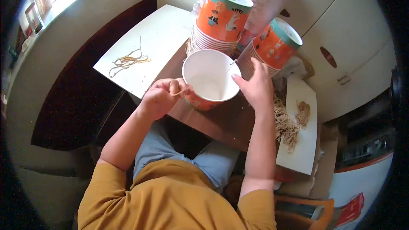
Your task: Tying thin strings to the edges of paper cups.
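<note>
A paper bucket [206,83], white inside with an orange and green outside, stands upright on the brown table in front of me. At its left rim, my left hand [159,98] is closed in a pinch on a short tan cord [181,92]. My right hand [256,86] is beside the right rim, its thumb and fingers apart, the thumb close to the rim. A thin cord end [231,64] shows at the inner right wall near the rim; whether my right fingers touch it I cannot tell.
Stacks of nested upside-down buckets [223,15] [277,44] stand behind, with plastic-wrapped stacks [268,0] farther back. Loose cords [130,59] lie on the white left leaf [159,27]. A tangled cord heap [287,121] lies on the right leaf [298,157]. White cabinets [345,30] rise behind.
</note>
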`<state>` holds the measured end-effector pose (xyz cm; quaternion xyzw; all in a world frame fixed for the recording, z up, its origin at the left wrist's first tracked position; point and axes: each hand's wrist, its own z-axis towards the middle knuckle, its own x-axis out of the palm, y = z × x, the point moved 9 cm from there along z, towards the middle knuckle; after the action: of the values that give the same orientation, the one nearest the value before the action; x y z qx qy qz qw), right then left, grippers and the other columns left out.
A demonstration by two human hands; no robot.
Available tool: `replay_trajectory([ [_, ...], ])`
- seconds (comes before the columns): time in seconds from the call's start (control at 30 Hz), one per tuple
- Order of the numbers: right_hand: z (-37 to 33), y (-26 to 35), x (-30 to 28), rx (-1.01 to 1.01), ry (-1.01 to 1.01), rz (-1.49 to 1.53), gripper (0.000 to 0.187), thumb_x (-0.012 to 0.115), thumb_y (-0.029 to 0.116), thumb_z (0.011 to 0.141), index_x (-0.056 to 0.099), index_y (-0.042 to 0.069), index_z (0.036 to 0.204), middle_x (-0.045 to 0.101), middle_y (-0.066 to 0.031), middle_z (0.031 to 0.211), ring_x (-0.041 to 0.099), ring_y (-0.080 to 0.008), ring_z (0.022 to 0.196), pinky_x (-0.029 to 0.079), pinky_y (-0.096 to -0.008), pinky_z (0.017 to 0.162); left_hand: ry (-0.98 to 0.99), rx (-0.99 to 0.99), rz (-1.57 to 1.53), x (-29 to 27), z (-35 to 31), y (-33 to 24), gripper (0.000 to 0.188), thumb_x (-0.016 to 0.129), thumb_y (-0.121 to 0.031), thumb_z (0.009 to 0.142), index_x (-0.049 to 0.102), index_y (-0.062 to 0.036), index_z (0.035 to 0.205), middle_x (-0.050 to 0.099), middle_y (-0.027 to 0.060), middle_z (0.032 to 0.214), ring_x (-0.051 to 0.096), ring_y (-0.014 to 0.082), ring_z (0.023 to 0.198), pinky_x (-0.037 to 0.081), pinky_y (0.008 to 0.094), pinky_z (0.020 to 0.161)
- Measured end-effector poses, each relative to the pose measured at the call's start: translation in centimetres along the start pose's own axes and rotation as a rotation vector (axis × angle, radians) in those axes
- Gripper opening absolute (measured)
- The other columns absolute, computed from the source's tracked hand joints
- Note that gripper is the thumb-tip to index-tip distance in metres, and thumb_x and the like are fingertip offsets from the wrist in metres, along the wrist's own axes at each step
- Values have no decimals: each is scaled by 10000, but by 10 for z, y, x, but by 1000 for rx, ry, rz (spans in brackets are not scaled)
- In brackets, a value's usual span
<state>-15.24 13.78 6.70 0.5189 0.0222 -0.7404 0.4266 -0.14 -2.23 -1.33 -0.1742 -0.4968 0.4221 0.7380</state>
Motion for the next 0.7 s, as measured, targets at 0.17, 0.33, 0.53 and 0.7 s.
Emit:
replay_trajectory([
  [0.17, 21, -58, 81, 57, 455, 279, 255, 647, 190, 777, 641, -33, 901, 655, -208, 770, 664, -309, 742, 499, -423, 689, -274, 68, 521, -40, -4, -22, 293, 504, -281, 809, 613, -10, 839, 595, 108, 895, 536, 184, 835, 404, 289, 789],
  [0.33, -36, 65, -45, -575, -317, 262, 330, 560, 131, 871, 584, 33, 1185, 604, -209, 1150, 615, -347, 976, 483, -436, 828, -272, -226, 295, -48, -6, -14, 730, 393, -582, 921, 383, -13, 1378, 557, 95, 1248, 516, 199, 1137, 355, 352, 987],
  [0.53, 26, 116, -84, -580, -92, 691, 755, 581, 121, 815, 205, 25, 1463, 304, -126, 1472, 369, -264, 1312, 334, -414, 1063, -48, 483, 782, 44, 99, -153, 1056, 763, -487, 698, 193, -28, 1460, 368, 161, 1427, 333, 254, 1336, 256, 393, 1099],
  [0.7, 113, 86, -73, -534, 31, 1026, 803, 524, 68, 747, 182, 50, 1473, 342, -128, 1449, 369, -256, 1312, 302, -394, 1088, 10, 594, 1211, 28, 191, -152, 1196, 803, -513, 645, 73, -71, 1482, 338, 231, 1430, 286, 343, 1361, 228, 411, 1120],
])
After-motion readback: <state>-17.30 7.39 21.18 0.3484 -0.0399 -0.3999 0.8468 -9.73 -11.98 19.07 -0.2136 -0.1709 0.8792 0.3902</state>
